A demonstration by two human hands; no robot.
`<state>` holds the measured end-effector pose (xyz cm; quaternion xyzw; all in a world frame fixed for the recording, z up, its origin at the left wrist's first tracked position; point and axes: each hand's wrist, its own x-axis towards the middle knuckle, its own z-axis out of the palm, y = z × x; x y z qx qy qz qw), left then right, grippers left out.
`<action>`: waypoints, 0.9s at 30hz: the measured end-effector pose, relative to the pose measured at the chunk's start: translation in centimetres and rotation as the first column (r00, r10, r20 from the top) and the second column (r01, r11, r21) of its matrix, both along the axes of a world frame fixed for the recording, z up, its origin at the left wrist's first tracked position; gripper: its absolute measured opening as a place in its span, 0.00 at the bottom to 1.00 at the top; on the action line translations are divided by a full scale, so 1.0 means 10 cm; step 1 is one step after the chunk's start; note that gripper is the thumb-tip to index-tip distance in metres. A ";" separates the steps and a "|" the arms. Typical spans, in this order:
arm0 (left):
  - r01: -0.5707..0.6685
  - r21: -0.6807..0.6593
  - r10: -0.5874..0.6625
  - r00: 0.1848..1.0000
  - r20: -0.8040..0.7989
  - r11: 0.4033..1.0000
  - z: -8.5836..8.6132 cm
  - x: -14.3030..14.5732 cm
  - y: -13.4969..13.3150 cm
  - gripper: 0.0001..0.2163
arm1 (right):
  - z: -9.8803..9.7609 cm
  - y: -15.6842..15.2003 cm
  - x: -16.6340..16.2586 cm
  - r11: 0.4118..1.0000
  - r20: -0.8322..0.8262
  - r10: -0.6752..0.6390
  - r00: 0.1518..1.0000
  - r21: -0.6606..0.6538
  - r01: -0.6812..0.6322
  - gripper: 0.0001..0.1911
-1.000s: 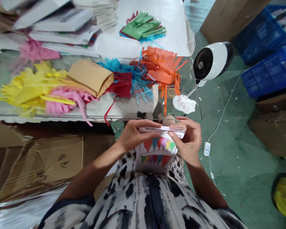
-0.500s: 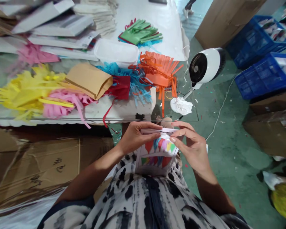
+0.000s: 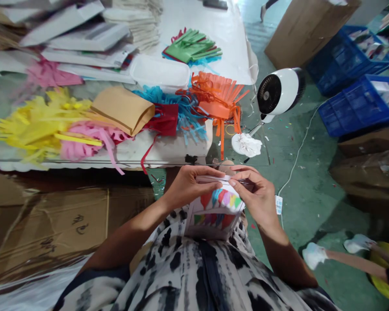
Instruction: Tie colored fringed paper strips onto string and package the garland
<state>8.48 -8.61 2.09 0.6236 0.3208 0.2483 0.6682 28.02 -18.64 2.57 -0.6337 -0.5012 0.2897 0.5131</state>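
A white packet with bands of red, blue, pink, yellow and green stands upright at my lap. Whether those colours are printed or show through from inside, I cannot tell. My left hand pinches the left part of its top edge between thumb and fingers. On the right part of that edge, my right hand is closed, thumb in front and fingers behind. The fingertips of both hands nearly meet at the middle of the top flap.
Beyond my hands, the table bears yellow tassels, orange tassels, green tassels, a brown paper bag and a plastic tray. A fan and blue crates stand right. A person's legs show lower right.
My right hand has moved slightly left and closed its fingers onto the packet's top edge. A person's legs have stepped into view at lower right.
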 end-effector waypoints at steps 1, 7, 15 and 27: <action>0.000 0.004 0.000 1.000 0.000 1.000 0.00 0.00 0.00 0.14 | 0.00 0.00 0.00 1.000 0.018 -0.004 1.000 0.008 0.004 0.04; -0.001 0.042 0.002 1.000 -0.014 0.999 -0.01 -0.02 0.01 0.14 | -0.03 0.00 -0.04 0.996 0.224 -0.057 0.973 0.073 0.042 0.04; -0.012 0.005 0.012 1.000 -0.022 1.000 -0.04 -0.03 0.00 0.14 | -0.08 0.01 -0.01 0.991 0.223 -0.107 0.969 0.105 0.085 0.30; -0.003 -0.034 0.003 1.000 0.002 0.999 -0.02 -0.03 -0.02 0.14 | -0.13 -0.09 0.07 0.935 0.568 -0.050 0.821 0.315 -0.161 0.21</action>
